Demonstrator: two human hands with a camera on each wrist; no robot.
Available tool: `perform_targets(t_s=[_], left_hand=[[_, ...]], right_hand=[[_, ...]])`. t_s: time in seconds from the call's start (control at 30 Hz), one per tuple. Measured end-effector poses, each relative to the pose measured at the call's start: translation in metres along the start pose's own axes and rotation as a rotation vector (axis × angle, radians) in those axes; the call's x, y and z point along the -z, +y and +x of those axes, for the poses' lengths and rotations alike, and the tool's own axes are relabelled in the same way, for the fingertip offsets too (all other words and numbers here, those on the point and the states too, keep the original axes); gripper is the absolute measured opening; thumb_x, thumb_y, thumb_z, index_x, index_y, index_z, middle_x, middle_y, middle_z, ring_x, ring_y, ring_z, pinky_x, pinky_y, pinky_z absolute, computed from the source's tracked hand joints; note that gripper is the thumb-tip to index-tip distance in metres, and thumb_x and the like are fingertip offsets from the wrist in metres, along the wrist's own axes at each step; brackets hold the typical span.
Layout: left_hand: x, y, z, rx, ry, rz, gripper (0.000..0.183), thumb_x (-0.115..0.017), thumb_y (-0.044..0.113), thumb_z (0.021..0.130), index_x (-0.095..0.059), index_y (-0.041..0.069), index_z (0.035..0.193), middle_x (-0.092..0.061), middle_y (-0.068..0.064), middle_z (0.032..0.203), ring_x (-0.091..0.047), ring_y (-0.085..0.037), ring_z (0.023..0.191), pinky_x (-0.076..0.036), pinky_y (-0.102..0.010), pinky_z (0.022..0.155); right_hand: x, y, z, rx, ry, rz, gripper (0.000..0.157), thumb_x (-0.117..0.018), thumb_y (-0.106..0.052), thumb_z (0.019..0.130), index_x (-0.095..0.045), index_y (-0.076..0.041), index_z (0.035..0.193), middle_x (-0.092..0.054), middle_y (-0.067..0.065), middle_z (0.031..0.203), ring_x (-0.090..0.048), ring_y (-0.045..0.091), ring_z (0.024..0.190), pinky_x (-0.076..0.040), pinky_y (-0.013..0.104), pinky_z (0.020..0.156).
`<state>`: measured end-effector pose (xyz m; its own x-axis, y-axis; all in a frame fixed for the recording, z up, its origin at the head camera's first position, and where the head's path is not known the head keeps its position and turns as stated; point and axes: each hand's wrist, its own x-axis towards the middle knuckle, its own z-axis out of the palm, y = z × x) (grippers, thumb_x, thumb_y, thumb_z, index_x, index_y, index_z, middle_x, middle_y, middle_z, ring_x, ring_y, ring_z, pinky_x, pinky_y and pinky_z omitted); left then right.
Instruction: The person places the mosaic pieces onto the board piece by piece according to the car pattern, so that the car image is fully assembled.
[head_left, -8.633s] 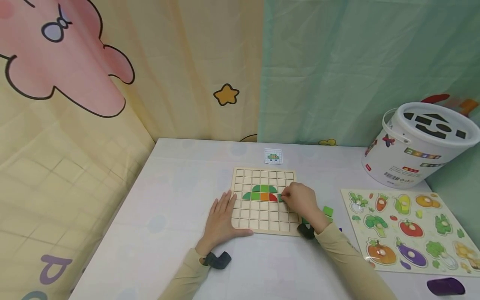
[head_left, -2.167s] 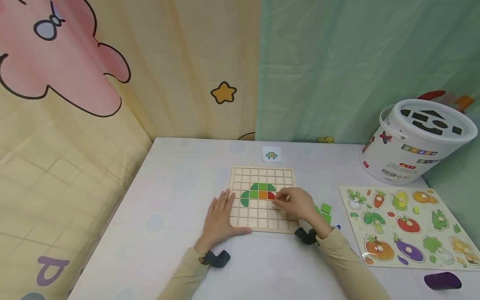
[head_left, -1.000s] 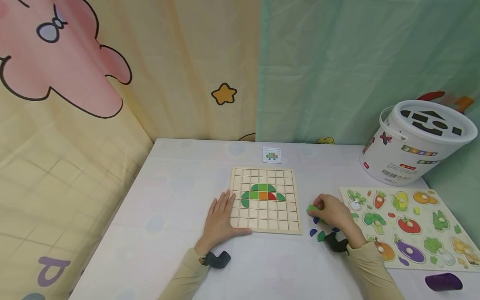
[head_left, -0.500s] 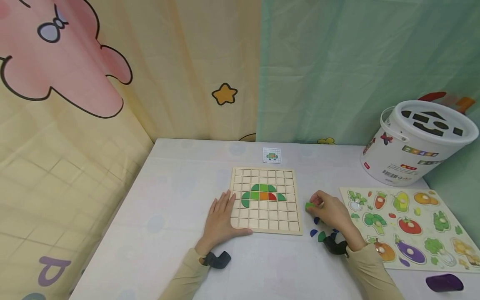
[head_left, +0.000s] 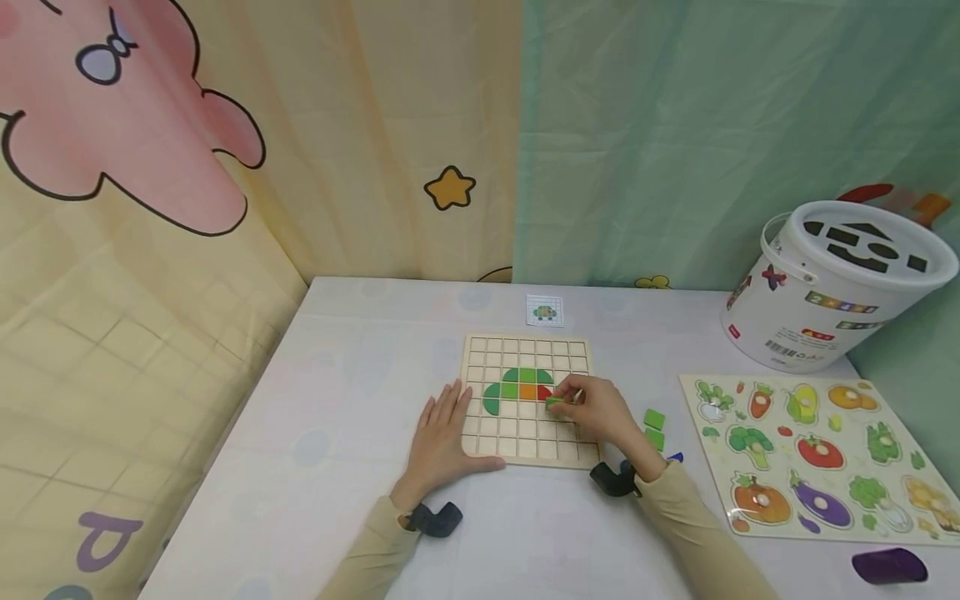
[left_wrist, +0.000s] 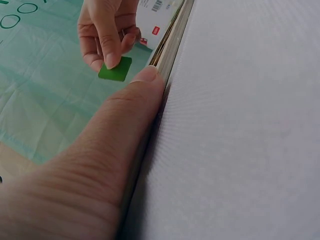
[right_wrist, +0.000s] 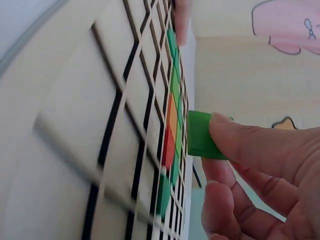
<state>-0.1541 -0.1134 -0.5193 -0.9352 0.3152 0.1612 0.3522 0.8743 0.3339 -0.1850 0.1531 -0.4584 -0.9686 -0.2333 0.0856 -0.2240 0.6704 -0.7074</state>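
Note:
My right hand (head_left: 603, 408) pinches a light green square tile (right_wrist: 201, 134) between thumb and fingers, just above the wooden grid board (head_left: 517, 450). In the right wrist view the tile stands apart from the board's surface. Green, orange and red tiles (head_left: 528, 392) lie in the board's cells, some of them with rounded edges. My left hand (head_left: 441, 433) rests with spread, straight fingers along the board's left edge and lower left corner. Its thumb (left_wrist: 125, 115) lies against the board's side in the left wrist view.
Loose green square tiles (head_left: 654, 419) and a blue piece (head_left: 676, 457) lie right of the board. Behind it is a small pattern card (head_left: 544, 311). A vegetable puzzle board (head_left: 817, 525), a white bucket (head_left: 795, 333) and a purple object (head_left: 889, 566) stand or lie farther right.
My right hand picked up a green square tile from the loose pieces and carried it left over the board. Earlier it set a dark green rounded piece right of the red one. The left hand stayed put.

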Motion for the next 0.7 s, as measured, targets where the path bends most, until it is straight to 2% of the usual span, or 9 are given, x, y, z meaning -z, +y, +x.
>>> perform_targets(t_s=[0.2,0.43,0.7], left_hand=[[0.000,-0.001,0.001,-0.014,0.012,-0.007,0.121,-0.061,0.082,0.063,-0.025,0.005,0.150,-0.017,-0.014,0.156,-0.011,-0.027,0.142,-0.008,-0.044,0.113],[-0.001,-0.002,0.000,-0.009,0.005,-0.007,0.122,-0.059,0.083,0.062,-0.024,0.006,0.150,-0.016,-0.013,0.156,-0.009,-0.026,0.143,-0.007,-0.043,0.114],[-0.001,-0.003,0.000,-0.017,0.017,-0.011,0.122,-0.059,0.083,0.062,-0.025,0.005,0.150,-0.017,-0.013,0.156,-0.011,-0.026,0.143,-0.008,-0.043,0.114]], right_hand=[[-0.022,-0.015,0.011,0.043,-0.033,0.002,0.011,-0.080,-0.017,0.077,-0.070,-0.012,0.081,-0.062,-0.007,0.072,-0.052,0.010,0.061,-0.043,0.029,0.056],[-0.041,-0.024,0.022,0.073,-0.062,-0.037,0.014,-0.079,-0.020,0.078,-0.065,-0.017,0.076,-0.058,-0.010,0.068,-0.050,0.008,0.059,-0.041,0.028,0.054],[-0.051,-0.026,0.029,0.075,-0.079,-0.062,0.018,-0.079,-0.022,0.079,-0.062,-0.019,0.074,-0.059,-0.011,0.070,-0.053,0.007,0.064,-0.044,0.029,0.059]])
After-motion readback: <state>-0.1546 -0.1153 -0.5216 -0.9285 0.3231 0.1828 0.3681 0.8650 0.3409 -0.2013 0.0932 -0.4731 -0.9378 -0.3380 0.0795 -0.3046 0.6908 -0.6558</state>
